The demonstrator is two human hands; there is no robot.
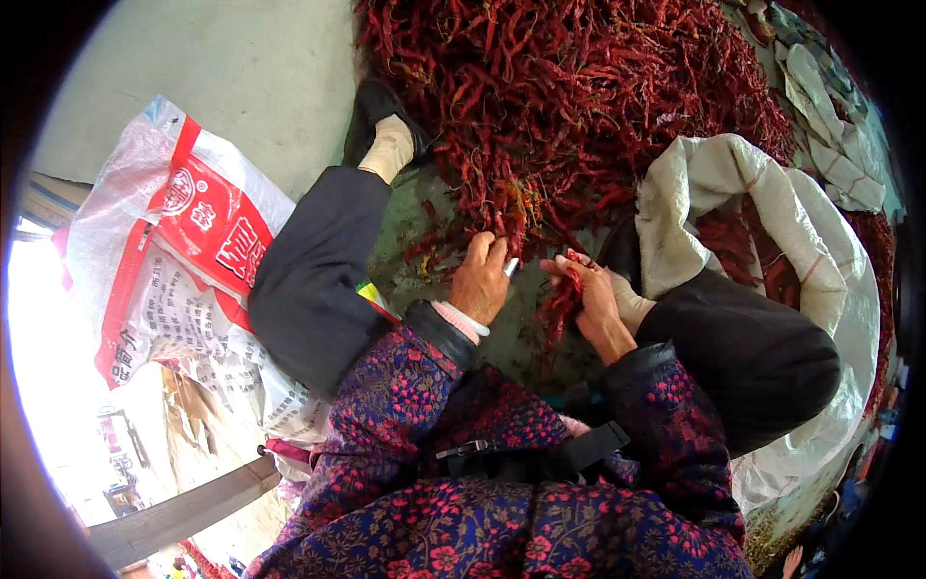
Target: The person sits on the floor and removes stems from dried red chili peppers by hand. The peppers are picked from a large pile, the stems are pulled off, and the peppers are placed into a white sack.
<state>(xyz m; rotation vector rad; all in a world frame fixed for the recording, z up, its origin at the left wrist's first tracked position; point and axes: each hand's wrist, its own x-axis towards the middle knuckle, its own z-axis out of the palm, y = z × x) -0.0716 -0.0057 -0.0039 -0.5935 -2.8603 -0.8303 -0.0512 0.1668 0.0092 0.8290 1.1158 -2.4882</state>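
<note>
A large heap of dried red chilies (pixel 569 87) spreads out in front of me. At its near edge, the curled fingers of my left hand (pixel 480 282) are closed on a dried chili (pixel 514 232); the fingertips are partly hidden among the pods. A small white piece shows at one finger, too small to tell what it is. Just to the right, my right hand (pixel 600 307) is wrapped round a small bunch of dried chilies (pixel 558 317), with pods hanging down below the fingers.
An open white woven sack (pixel 690 174) with chilies inside (pixel 738 246) stands by my right leg. By my left leg lies a red and white printed sack (pixel 125 222). More woven sacking (pixel 830 125) lies at the far right. A grey bar (pixel 183 511) crosses the lower left.
</note>
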